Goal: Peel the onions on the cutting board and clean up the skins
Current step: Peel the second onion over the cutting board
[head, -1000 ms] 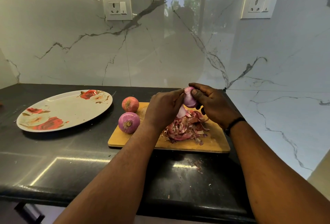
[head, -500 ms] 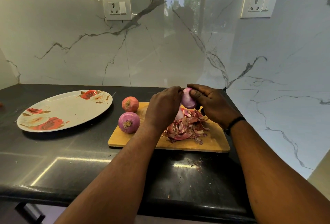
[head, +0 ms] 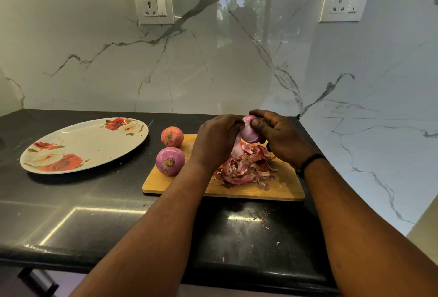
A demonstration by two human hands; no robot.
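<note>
Your arms are bare all the way up, no sleeves showing anywhere in the shot. Only thing you're wearing is a thin black band (head: 308, 163) snug around your right wrist. Both hands bare too, no gloves, no rings visible.

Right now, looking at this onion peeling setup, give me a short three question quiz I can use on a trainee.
1. True or false: the floral plate holds onion skins.
2. How many onions rest on the cutting board, untouched?
3. The skin pile lies: A) on the board, B) on the plate, C) on the counter.

Key: 1 false. 2 two: the far onion and the near onion. 3 A, below the held onion, gripped by left hand and right hand.
</note>
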